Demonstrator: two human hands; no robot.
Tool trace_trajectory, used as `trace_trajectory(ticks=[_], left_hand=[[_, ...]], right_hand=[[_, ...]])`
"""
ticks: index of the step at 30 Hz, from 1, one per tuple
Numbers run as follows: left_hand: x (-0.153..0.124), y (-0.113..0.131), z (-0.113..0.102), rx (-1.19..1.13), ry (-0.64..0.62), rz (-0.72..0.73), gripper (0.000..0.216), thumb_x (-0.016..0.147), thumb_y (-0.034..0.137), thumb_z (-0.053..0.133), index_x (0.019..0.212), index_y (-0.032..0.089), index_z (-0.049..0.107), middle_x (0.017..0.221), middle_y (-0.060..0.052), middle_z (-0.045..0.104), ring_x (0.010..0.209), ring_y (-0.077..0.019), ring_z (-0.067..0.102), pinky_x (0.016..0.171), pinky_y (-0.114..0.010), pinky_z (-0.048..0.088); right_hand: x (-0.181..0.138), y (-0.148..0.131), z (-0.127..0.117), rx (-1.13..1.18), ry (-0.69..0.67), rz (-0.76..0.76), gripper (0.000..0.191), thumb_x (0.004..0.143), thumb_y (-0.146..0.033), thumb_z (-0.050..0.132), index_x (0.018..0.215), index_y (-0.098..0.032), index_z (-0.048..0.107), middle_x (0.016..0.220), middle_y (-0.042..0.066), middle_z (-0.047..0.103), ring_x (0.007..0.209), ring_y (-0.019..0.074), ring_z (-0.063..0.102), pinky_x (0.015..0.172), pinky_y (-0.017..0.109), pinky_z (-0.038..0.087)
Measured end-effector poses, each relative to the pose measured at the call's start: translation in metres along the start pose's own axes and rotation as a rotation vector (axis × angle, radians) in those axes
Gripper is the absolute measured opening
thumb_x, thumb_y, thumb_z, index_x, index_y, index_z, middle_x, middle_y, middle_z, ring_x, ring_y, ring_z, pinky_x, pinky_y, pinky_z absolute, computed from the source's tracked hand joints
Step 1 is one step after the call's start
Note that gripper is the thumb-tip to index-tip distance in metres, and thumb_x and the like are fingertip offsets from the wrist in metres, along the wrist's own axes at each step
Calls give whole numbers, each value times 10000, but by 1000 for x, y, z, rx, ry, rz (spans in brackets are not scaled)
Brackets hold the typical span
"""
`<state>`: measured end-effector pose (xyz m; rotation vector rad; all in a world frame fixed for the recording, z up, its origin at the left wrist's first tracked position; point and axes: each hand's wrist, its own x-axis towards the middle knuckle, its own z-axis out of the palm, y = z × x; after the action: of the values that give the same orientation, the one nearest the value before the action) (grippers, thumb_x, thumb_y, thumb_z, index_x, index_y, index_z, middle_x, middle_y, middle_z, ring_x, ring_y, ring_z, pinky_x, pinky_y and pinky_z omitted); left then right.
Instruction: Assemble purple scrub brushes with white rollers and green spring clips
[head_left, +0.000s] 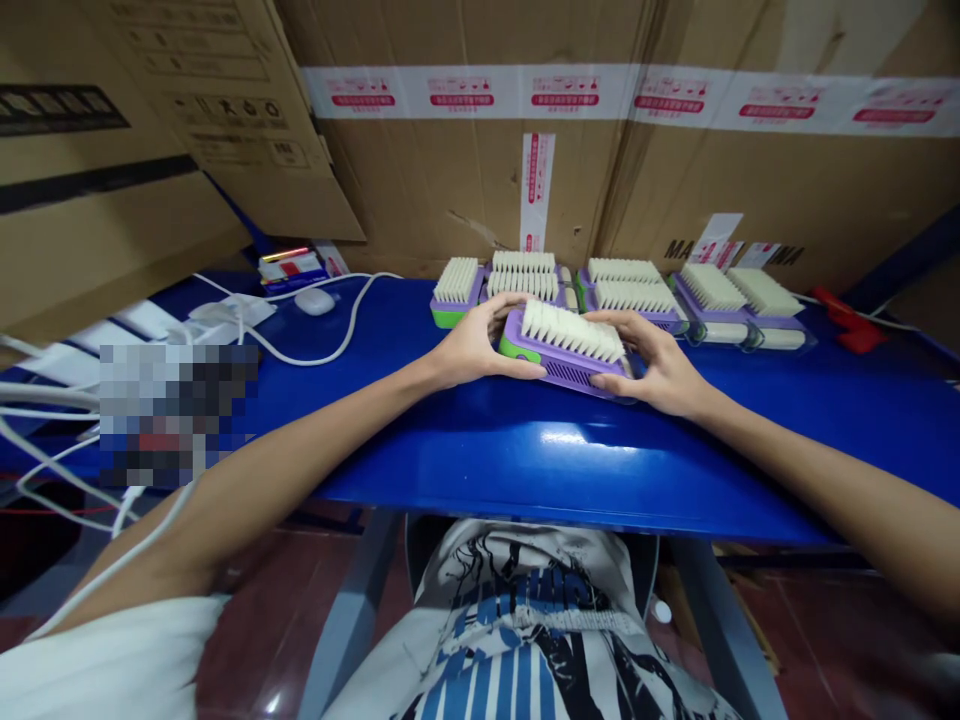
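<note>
left hand (480,345) curled part-closed around the left end of a purple-and-green brush (574,338) | right hand (664,370) likewise gripping its right end | brush at frame centre, pale bristles up | similar brushes (634,296) just behind, centre to right | blue table (450,440) beneath | cardboard (442,180) across the top

And now the blue tabletop (465,450) is occupied by bristled purple blocks (634,297), a red piece (855,325), seemingly a white mouse (315,301).

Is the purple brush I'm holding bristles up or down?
Facing up: the purple brush shows pale bristles on top, held between left hand and right hand.
</note>
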<state>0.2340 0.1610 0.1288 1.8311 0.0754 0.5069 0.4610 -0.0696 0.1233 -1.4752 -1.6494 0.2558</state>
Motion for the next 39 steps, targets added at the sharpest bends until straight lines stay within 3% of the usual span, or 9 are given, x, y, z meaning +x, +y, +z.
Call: trace_trajectory(ticks=[4, 7, 10, 17, 22, 29, 31, 34, 39], left_hand=[[-3, 5, -4, -128, -223, 4, 1091, 596, 796, 1103, 1423, 210, 698, 1392, -169, 781, 1335, -380, 747, 1084, -468, 619], [-4, 7, 8, -299, -108, -53, 966, 823, 1071, 726, 1254, 206, 744, 1174, -133, 787, 1122, -320, 774, 908, -404, 631], [-1, 8, 22, -335, 23, -128, 833, 982, 1008, 545, 1017, 201, 746, 962, -92, 730, 875, -230, 709, 765, -345, 580], [4, 11, 25, -273, -70, -139, 524, 899, 727, 792, 835, 225, 659, 715, 6, 516, 622, -151, 419, 581, -328, 334], [8, 6, 20, -270, 31, -138, 471, 842, 609, 861, 787, 232, 584, 761, 10, 495, 666, -151, 432, 627, -320, 373], [10, -4, 4, -119, 205, -111, 624, 1017, 832, 676, 1083, 213, 734, 995, -84, 753, 927, -247, 721, 811, -356, 578], [6, -5, -4, -43, 96, -53, 698, 985, 814, 769, 1353, 224, 712, 1239, -129, 797, 1189, -314, 769, 1033, -440, 625], [2, -4, -16, 162, -139, 14, 1138, 748, 605, 1077, 1690, 264, 535, 1656, -215, 655, 1585, -435, 623, 1337, -604, 499], [5, 1, -40, 364, -299, -31, 1218, 754, 487, 1065, 1784, 231, 466, 1700, -257, 644, 1644, -455, 596, 1362, -643, 476]], right_hand=[[-1, -1, 1, 44, -49, -43, 789, 901, -636, 963, 1560, -307, 682, 1518, 112, 763, 1296, 329, 767, 1107, 499, 642], [-1, -5, 3, -13, -50, -84, 782, 882, -609, 980, 1550, -306, 709, 1528, 111, 769, 1339, 345, 758, 1152, 509, 627], [1, -11, 6, -67, -65, -140, 751, 871, -553, 993, 1525, -288, 736, 1503, 110, 788, 1333, 349, 766, 1195, 513, 612], [1, -10, 10, -21, -115, -96, 780, 864, -605, 984, 1528, -289, 727, 1462, 105, 800, 1283, 341, 778, 1140, 508, 635], [1, -4, 9, 8, -75, -56, 765, 866, -620, 980, 1511, -291, 730, 1485, 113, 779, 1272, 333, 770, 1110, 504, 633], [3, 0, 13, 1, -13, 13, 773, 854, -605, 980, 1502, -273, 721, 1478, 116, 779, 1259, 331, 763, 1111, 506, 628], [2, 3, 11, -1, 8, 39, 776, 842, -582, 990, 1499, -270, 721, 1475, 114, 778, 1252, 326, 767, 1102, 495, 639], [1, 9, 5, 17, 9, 82, 800, 820, -571, 1008, 1497, -271, 708, 1507, 120, 767, 1316, 343, 763, 1173, 531, 629], [5, 10, -13, -45, -64, 122, 841, 798, -599, 1004, 1506, -262, 698, 1500, 137, 770, 1358, 394, 751, 1233, 638, 592]])
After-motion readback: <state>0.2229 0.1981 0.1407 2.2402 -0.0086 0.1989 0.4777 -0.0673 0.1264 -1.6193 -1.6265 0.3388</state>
